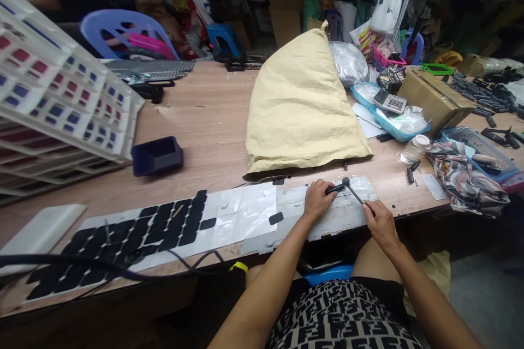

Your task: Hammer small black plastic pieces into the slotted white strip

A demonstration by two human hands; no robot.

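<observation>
My left hand (317, 198) is closed around a slim black piece (335, 188) whose end points towards a dark round knob (346, 180). From that knob a thin metal rod (355, 193) slants down to my right hand (382, 222), which grips its dark end. Whether the black piece and the knob are joined, I cannot tell. Both hands are over a pale, worn board (295, 198) at the table's front edge. To the left, a white sheet (245, 208) carries rows of black rounded pads (164, 229), with one loose black pad (275, 218) near its right edge.
A large yellowish sack (303, 109) stands behind my hands. On the left are a white plastic crate (69, 87), a dark blue tray (158, 156) and a black cable (102, 264). Rightward lie a clear jar (415, 149), a calculator (389, 101), a cardboard box (434, 99) and patterned cloth (466, 174).
</observation>
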